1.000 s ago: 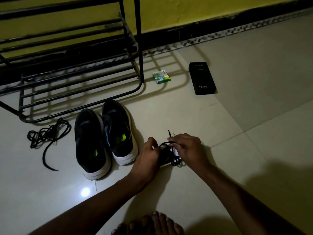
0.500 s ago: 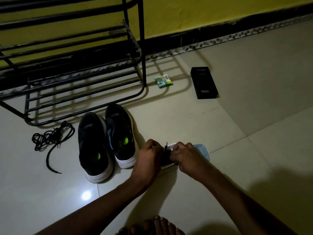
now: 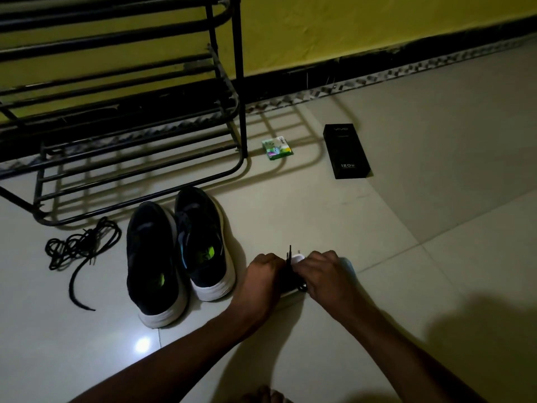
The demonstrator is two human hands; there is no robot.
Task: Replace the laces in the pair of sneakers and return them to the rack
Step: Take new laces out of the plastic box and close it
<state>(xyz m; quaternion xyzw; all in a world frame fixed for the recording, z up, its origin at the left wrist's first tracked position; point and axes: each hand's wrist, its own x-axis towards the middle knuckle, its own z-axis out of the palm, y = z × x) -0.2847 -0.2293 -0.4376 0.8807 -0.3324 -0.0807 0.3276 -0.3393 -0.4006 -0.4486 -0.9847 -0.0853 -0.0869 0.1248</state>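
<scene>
Both hands have drawn closer together over the past second, closing over a bundle of new black laces [image 3: 290,271] on the floor. The left hand [image 3: 263,276] and right hand [image 3: 322,274] each pinch the bundle, which sits atop a small pale container [image 3: 347,263]. Just left of the left hand stand the two sneakers [image 3: 177,251], seemingly unlaced; farther left lies the old lace [image 3: 78,251]. Beyond them, the rack [image 3: 139,112] waits. Threading and shelving appear still ahead.
</scene>
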